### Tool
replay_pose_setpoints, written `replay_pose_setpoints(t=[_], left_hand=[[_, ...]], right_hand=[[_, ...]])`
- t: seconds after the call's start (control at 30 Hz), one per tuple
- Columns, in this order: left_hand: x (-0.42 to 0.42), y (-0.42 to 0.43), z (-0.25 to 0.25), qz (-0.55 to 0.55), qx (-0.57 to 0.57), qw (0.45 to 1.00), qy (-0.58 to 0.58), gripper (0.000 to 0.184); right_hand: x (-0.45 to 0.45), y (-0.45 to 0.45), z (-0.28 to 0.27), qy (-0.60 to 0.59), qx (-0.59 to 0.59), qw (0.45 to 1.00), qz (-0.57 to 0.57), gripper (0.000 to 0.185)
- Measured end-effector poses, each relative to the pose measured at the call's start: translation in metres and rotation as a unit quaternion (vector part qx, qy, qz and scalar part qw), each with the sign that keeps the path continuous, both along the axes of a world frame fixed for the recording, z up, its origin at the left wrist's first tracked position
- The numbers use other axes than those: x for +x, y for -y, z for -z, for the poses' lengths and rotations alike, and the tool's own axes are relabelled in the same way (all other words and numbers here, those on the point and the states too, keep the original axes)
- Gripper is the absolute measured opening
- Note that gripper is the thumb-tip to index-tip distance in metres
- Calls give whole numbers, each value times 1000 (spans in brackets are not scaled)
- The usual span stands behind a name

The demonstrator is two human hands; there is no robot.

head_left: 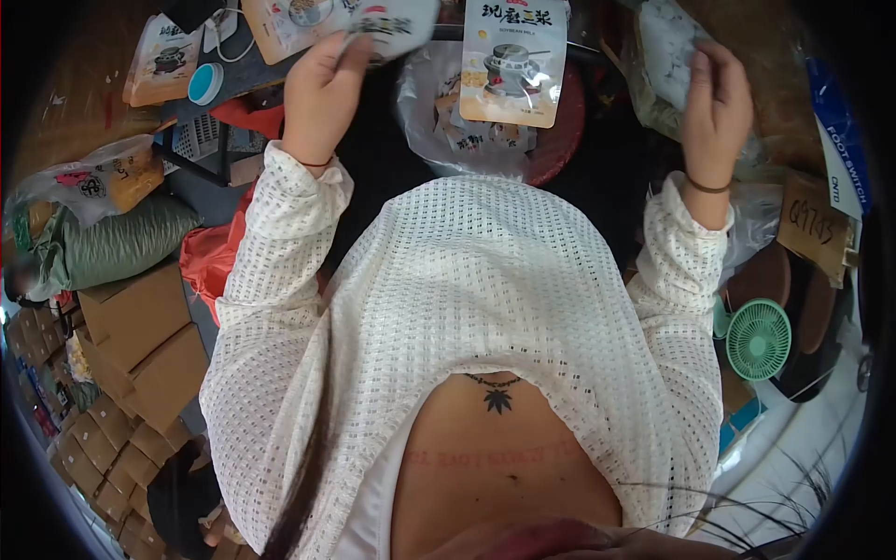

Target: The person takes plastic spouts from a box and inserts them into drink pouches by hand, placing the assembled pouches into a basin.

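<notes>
Pouch (401,30), flat and glossy, pinched in left grip (323,98)

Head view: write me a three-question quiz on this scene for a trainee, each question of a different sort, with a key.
1. Which hand holds the tilted pouch?
2. True or false: the green fan is on the same side of the picture as the right hand.
3. Fill in: the small print on the middle pouch, seen between the hands, reads "SOYBEAN ____".

Key: 1. The left hand. 2. True. 3. MILK.
</notes>
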State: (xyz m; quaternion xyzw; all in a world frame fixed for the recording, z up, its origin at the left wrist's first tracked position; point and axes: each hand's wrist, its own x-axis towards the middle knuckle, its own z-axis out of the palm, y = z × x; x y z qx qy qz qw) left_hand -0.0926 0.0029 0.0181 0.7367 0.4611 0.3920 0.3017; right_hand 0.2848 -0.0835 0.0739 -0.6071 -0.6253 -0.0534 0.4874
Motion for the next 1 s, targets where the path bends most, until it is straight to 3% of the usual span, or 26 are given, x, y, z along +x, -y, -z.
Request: replay_pose_setpoints(t=[0.03,0.07,0.1,0.13,0.2,0.3,0.37,0.43,0.57,0.67,0.7,0.8,0.83,0.97,1.0], left_hand=[[8,6,-5,39,-46,997,37,22],[16,9,-6,79,-92,990,74,23],[22,11,-2,113,-137,980,87,25],[33,19,-8,122,-98,985,74,24],[47,23,3,156,-97,981,69,24],[65,37,-5,186,-137,972,31,23],[76,45,-4,206,-226,946,111,25],[80,53,-10,239,-355,878,212,30],[93,64,-6,252,-409,836,264,29],[96,58,-3,259,-401,850,223,28],[97,58,-3,257,-381,864,208,28],[100,60,-4,257,-367,874,185,29],[101,60,-5,257,-370,874,182,29],[105,65,-4,284,-463,804,243,32],[105,66,-4,285,-480,789,257,31]], right_hand=[[-17,1,2,-41,-28,998,-48,16],[-35,5,-8,44,-93,989,-109,15],[-53,7,-12,12,-146,975,-168,14],[-61,2,-11,40,-104,963,-244,13],[-76,4,-8,-100,-128,950,-268,13],[-91,-7,-11,-218,-69,938,-260,13],[-84,-7,-10,-112,-79,964,-228,13],[-76,-8,-12,-2,-87,977,-196,13],[-64,-3,-9,5,-162,955,-250,14],[-52,3,-7,-162,-120,966,-162,16],[-49,1,-10,-232,-108,948,-188,17],[-61,4,-14,-100,-167,969,-152,17],[-60,4,-5,-115,-197,959,-167,18],[-43,2,-3,34,-202,957,-207,26],[-46,2,-6,14,-194,954,-228,27]])
